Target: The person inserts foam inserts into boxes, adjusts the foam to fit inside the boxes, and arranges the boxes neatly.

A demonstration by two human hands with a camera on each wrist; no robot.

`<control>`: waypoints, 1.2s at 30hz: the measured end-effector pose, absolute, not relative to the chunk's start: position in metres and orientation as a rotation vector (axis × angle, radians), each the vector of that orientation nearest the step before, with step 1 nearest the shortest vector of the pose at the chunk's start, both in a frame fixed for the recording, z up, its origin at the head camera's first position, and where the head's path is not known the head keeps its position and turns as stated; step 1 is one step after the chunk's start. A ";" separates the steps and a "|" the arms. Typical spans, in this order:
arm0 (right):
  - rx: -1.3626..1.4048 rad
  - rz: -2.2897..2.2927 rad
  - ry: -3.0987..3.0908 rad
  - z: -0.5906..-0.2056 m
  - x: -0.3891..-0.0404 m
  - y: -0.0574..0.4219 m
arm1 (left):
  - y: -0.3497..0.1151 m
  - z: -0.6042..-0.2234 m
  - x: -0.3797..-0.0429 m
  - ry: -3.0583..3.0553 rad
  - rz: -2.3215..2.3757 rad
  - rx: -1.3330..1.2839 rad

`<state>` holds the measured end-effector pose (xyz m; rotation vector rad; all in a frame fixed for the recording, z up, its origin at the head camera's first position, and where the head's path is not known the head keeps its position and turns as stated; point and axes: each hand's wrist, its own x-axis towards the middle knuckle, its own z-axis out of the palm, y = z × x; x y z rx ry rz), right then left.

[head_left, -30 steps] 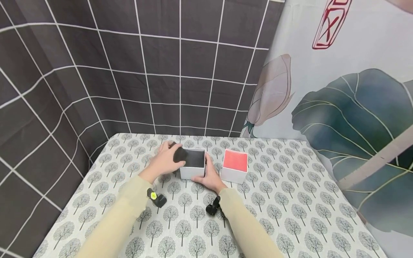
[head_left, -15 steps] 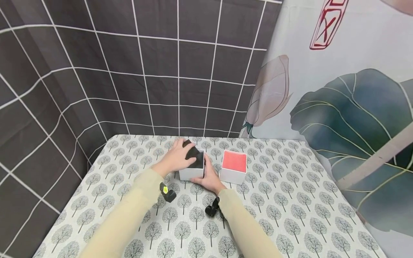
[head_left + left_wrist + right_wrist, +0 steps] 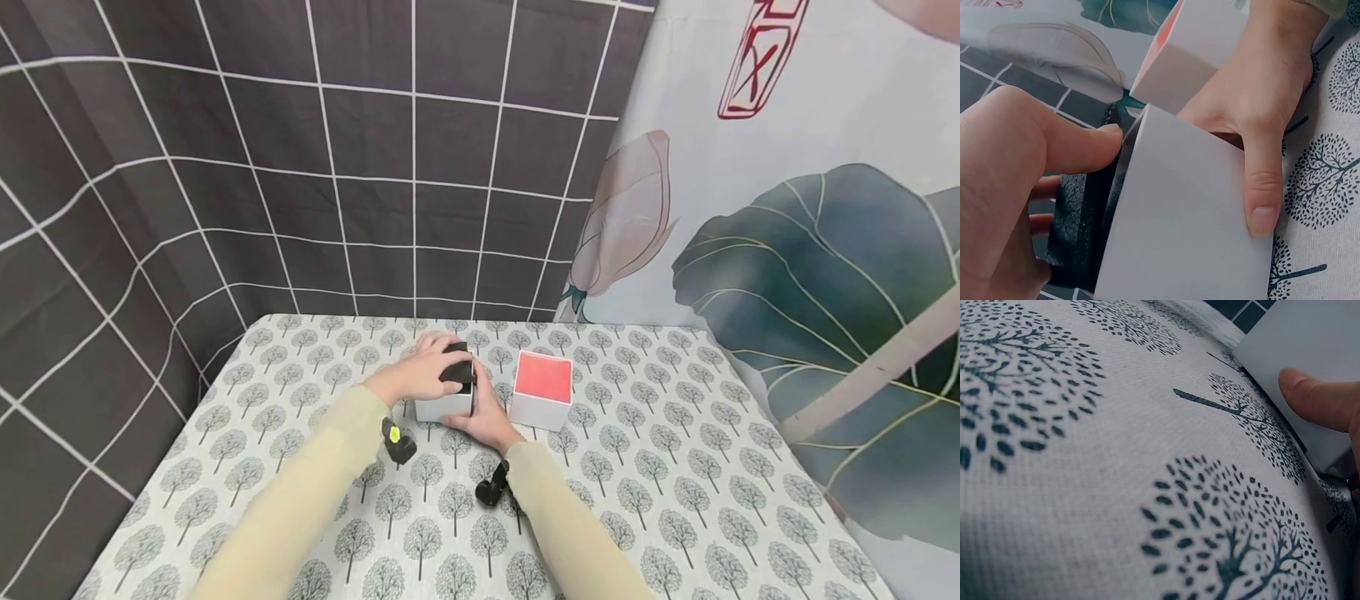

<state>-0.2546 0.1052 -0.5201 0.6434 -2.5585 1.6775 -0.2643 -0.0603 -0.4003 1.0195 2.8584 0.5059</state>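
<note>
A white open-topped box [image 3: 442, 409] with a dark inside stands on the table, steadied by my right hand [image 3: 491, 417]. The right thumb lies along its near face, as the left wrist view also shows; the other fingers are at its right side. My left hand [image 3: 417, 373] grips a black, foam-like slab [image 3: 1072, 219] between thumb and fingers, right at the box's opening. In the head view the slab [image 3: 459, 372] covers most of that opening. How far it sits inside is hidden by the left hand.
Close to the right stands a second white box [image 3: 539, 412] with a red surface [image 3: 543, 377] inside its rim. A tree-print cloth [image 3: 660, 467] covers the table. Behind rises a dark grid-patterned curtain [image 3: 375, 208], with a floral cloth [image 3: 810, 233] to the right.
My left hand has carried the black slab rightward from beside the box onto its opening, and the slab has tilted flatter. The right hand and both boxes stay in place.
</note>
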 end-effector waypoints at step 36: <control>0.614 1.688 -2.550 -0.508 -0.246 0.105 | -0.079 -0.412 -0.262 2.999 0.842 0.732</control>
